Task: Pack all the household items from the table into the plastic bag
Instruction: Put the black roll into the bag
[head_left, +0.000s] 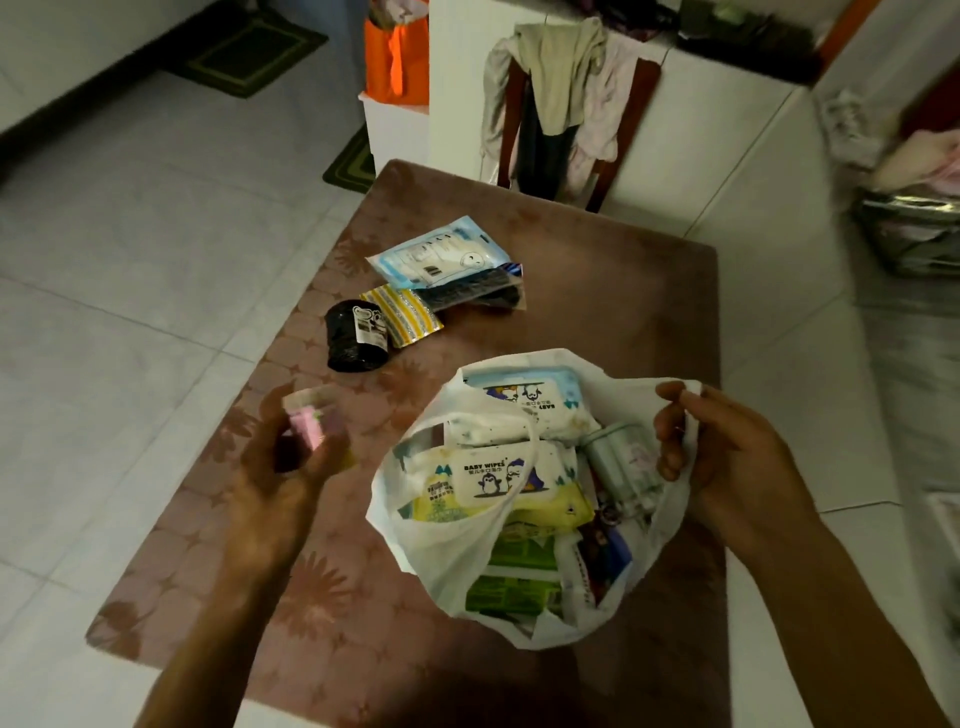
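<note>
From the head view, the person's left hand holds a small pink and white pack, fingers curled round it. The pack looks blurry. The plastic bag sits on the table, just to the right of that hand. The right hand pinches the bag's right edge and holds the mouth wide. So the pack likely has to go right and down into the bag, and the left hand is the nearer one.

Farther back on the table lie 4 things: 1 black roll, 1 yellow striped pack, 1 blue and white pack and 1 dark pack. Many packs are already in the bag.
</note>
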